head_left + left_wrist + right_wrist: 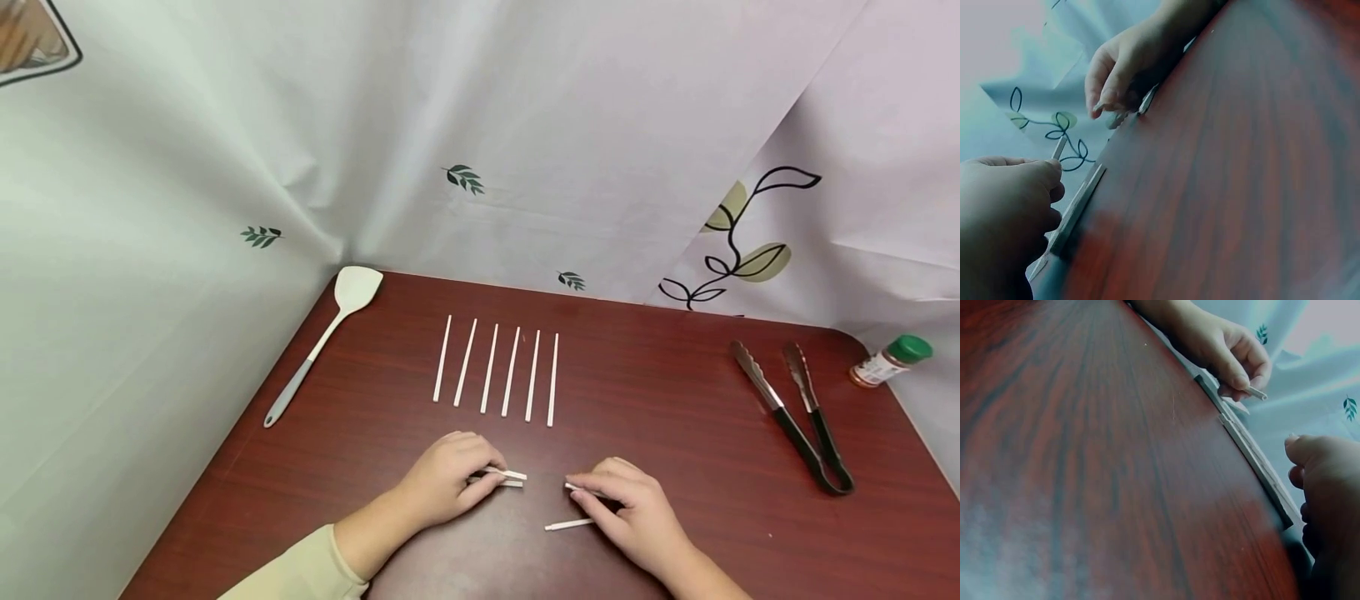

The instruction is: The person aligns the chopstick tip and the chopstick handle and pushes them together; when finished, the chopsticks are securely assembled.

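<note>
My left hand point(455, 477) pinches a slim white chopstick point(516, 475) between thumb and fingers, its end pointing right. Just below it another white chopstick point(513, 484) lies on the table, partly covered by that hand. Across a small gap, my right hand point(628, 507) holds a white chopstick point(572, 487) at its fingertips, mostly hidden by the fingers. Under the right hand a further chopstick point(567, 525) rests on the table. In the left wrist view the left hand's chopstick point(1059, 147) tilts up, clear of the one lying beneath point(1079, 209).
Beyond the hands, several white chopsticks point(487, 371) lie side by side in a row. A white spatula point(324, 337) with a grey handle is at left. At right are open tongs point(787, 417) and a green-capped spice jar point(890, 361). Patterned curtains surround the dark red table point(660, 383).
</note>
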`<move>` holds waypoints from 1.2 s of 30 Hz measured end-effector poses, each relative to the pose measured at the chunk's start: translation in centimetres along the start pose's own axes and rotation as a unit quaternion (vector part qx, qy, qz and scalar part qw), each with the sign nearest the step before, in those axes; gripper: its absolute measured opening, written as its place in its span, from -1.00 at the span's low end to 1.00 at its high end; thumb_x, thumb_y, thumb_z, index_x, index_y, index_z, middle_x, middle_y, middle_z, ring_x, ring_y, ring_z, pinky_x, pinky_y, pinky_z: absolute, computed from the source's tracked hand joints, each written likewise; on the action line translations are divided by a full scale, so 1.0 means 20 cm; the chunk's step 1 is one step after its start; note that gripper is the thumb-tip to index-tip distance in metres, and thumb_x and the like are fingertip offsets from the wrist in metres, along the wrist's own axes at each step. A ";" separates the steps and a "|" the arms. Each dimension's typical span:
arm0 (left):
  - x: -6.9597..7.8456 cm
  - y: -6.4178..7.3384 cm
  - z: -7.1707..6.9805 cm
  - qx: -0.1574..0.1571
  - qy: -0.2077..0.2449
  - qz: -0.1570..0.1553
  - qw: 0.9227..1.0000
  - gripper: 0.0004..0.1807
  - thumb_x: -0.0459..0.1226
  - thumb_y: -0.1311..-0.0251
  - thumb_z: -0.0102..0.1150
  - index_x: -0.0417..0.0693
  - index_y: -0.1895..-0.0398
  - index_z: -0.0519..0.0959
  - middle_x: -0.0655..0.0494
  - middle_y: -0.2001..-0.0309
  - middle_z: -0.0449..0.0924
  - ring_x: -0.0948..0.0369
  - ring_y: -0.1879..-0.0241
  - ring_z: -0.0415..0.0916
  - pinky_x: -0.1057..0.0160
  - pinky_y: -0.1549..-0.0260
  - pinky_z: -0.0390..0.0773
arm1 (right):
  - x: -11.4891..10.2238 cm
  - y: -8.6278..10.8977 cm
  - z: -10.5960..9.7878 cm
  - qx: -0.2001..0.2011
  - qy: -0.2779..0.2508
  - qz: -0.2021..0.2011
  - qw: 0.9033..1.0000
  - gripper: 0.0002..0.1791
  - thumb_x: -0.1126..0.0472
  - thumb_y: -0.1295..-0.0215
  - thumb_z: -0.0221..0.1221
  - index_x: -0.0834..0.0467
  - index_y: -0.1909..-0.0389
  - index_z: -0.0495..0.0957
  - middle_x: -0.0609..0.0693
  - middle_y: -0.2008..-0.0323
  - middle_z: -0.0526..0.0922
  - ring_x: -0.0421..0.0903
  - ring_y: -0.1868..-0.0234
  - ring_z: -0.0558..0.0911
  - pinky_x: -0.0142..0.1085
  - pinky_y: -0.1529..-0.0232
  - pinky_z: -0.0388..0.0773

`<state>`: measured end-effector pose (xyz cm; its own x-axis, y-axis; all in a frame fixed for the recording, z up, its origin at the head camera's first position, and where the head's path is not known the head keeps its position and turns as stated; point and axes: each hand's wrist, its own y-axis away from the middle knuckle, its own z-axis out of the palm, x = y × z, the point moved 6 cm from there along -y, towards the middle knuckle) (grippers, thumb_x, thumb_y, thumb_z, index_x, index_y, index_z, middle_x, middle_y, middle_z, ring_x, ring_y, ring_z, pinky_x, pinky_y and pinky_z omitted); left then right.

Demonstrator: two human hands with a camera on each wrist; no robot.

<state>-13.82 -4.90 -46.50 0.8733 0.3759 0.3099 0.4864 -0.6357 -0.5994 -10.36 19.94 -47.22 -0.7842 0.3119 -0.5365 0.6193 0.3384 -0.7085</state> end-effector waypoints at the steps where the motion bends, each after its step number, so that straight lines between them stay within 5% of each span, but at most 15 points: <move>1: 0.01 0.00 0.00 0.002 0.000 0.003 1.000 -0.91 -0.24 -0.33 0.43 0.14 0.17 0.71 0.39 0.25 0.68 0.38 0.23 0.61 0.28 0.12 0.58 | 0.00 0.00 0.00 0.000 0.000 -0.004 1.000 -0.72 0.44 -0.10 0.51 0.16 0.16 0.82 -0.13 0.32 0.73 -0.22 0.32 0.64 -0.44 0.22 0.53; 13: 0.11 -0.02 0.04 0.012 0.013 0.027 0.999 -0.87 -0.25 -0.27 0.48 0.13 0.16 0.74 0.40 0.25 0.69 0.39 0.24 0.62 0.32 0.11 0.57 | -0.04 -0.01 0.01 0.007 -0.011 -0.016 1.000 -0.84 0.35 -0.23 0.49 0.18 0.17 0.82 -0.15 0.34 0.72 -0.24 0.35 0.61 -0.46 0.27 0.50; 23: 0.20 -0.02 0.07 0.021 0.042 0.041 0.998 -0.85 -0.27 -0.25 0.49 0.12 0.16 0.74 0.37 0.26 0.70 0.41 0.24 0.61 0.39 0.11 0.56 | -0.10 0.01 0.07 -0.030 -0.048 -0.046 0.997 -0.85 0.31 -0.38 0.42 0.21 0.08 0.81 -0.17 0.32 0.67 -0.28 0.33 0.57 -0.56 0.27 0.48; 36: 0.21 -0.01 0.08 0.027 0.043 0.004 0.999 -0.87 -0.26 -0.27 0.46 0.12 0.20 0.68 0.36 0.31 0.65 0.41 0.29 0.55 0.37 0.13 0.55 | -0.11 0.00 0.06 -0.026 -0.080 -0.046 0.995 -0.80 0.40 -0.25 0.47 0.16 0.13 0.79 -0.15 0.35 0.67 -0.30 0.37 0.57 -0.55 0.32 0.49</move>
<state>-10.39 -2.07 -46.31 0.8771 0.3108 0.3662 0.4799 -0.5994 -0.6406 -8.65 18.14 -46.56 -0.8314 0.1338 -0.5394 0.5425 0.4062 -0.7353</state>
